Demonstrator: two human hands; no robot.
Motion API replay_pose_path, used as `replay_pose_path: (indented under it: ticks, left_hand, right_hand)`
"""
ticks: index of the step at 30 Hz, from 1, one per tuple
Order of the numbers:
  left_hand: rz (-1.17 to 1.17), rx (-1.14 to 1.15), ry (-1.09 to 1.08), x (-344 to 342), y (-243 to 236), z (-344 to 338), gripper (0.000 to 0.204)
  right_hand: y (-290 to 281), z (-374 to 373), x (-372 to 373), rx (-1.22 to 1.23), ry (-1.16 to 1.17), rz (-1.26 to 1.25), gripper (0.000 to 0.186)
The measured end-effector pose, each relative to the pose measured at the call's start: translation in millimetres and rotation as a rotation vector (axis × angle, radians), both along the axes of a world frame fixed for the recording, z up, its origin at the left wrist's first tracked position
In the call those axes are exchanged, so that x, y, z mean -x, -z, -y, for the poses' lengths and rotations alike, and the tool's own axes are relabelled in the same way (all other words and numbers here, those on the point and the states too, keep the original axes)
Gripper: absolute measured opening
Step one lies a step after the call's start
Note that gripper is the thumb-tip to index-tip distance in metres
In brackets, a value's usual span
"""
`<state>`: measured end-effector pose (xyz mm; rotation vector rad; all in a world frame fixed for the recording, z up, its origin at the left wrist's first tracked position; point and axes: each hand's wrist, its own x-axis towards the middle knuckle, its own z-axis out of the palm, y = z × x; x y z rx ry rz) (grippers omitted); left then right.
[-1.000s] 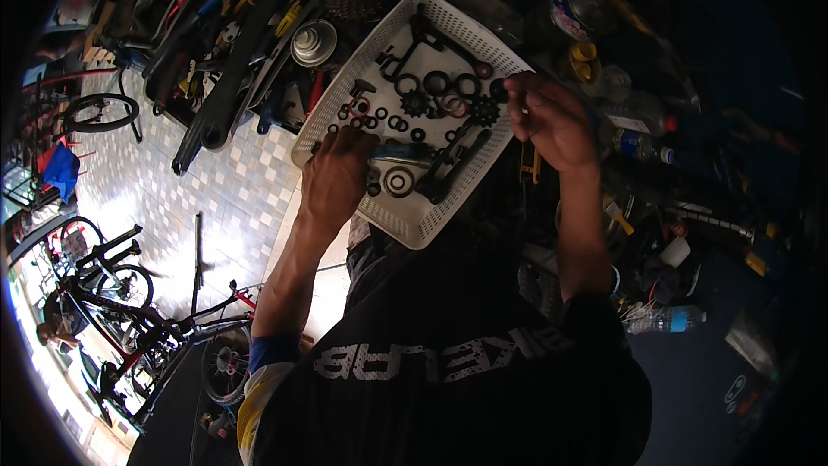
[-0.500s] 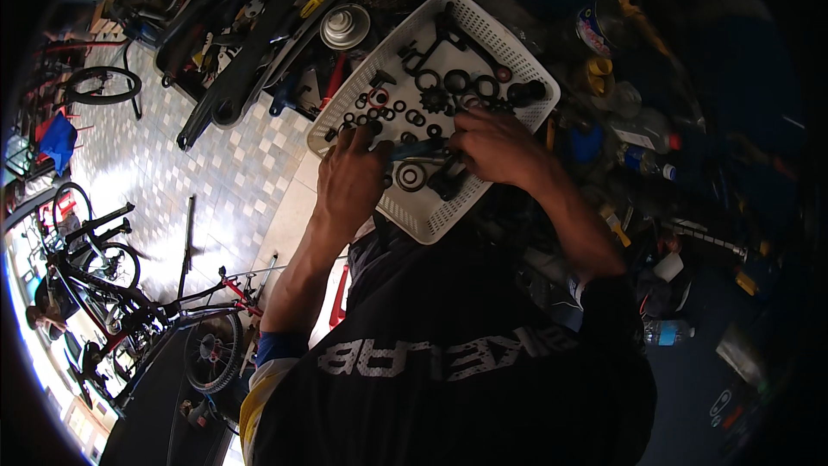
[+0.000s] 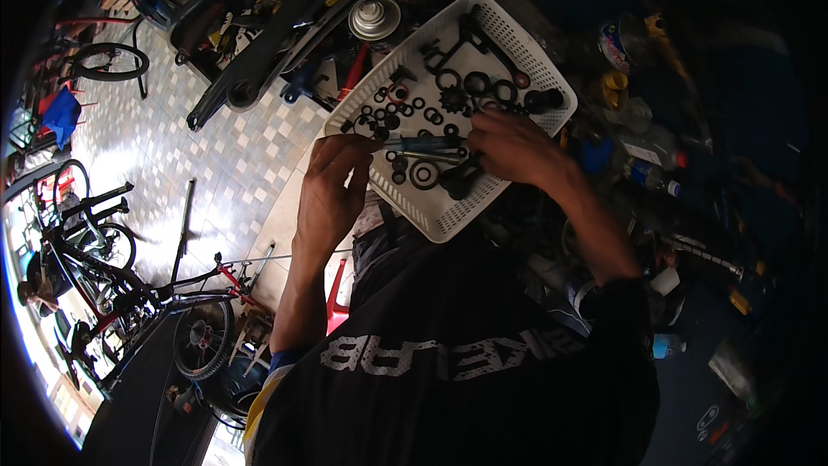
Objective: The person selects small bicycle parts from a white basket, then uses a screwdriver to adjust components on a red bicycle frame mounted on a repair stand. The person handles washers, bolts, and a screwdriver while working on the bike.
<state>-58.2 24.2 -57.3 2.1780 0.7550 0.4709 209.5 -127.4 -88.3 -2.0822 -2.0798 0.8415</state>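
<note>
Far left there's some blue thing (image 3: 60,118), too blurry to name, with a bicycle (image 3: 116,293) below it in the picture, then a patchwork tiled floor (image 3: 246,151). Next up is the left hand (image 3: 332,185) at the left side of a white perforated plastic basket (image 3: 440,231). Its fingers are bent and the tips sit right by the near end of a blue tool (image 3: 420,144), but honestly can't tell if they're pinching it. A silver can (image 3: 374,17) stands just outside the basket. Inside, going across: a red ring (image 3: 398,92) among lots of small black ones, that blue tool lying crosswise mid-basket, a greyish washer (image 3: 423,175) and a toothed black sprocket (image 3: 452,101). Then the right hand (image 3: 522,153) reaches in over the right side, fingers curled, tips partly hidden, so no clue whether it's gripping anything. Past that: a yellow container (image 3: 614,89) and a clear plastic bottle (image 3: 651,177).
</note>
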Motion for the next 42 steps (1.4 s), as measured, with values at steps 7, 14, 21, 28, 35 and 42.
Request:
replay_pose_path:
  ticks: [7,14,21,28,35,42]
  left_hand:
    - [0.037,-0.029,-0.152,19,0,-12,0.016]
    - [0.007,0.118,-0.18,26,3,-8,0.018]
    - [0.037,0.096,-0.154,23,6,-3,0.017]
    - [0.028,0.13,-0.194,35,16,-9,0.016]
    - [0.053,0.13,-0.213,35,16,-10,0.016]
    - [0.05,0.113,-0.238,37,14,-12,0.016]
  right_hand:
    - [-1,-4,8,0.037,-0.052,-0.007,0.015]
    - [-6,-26,27,-0.082,0.124,0.001,0.037]
    - [23,-35,49,-0.119,0.066,0.004,0.039]
    - [-21,-28,8,0.039,0.264,0.137,0.032]
    - [-11,-9,-18,-0.068,0.277,0.353,0.025]
    - [-21,-18,-4,-0.144,0.298,0.346,0.022]
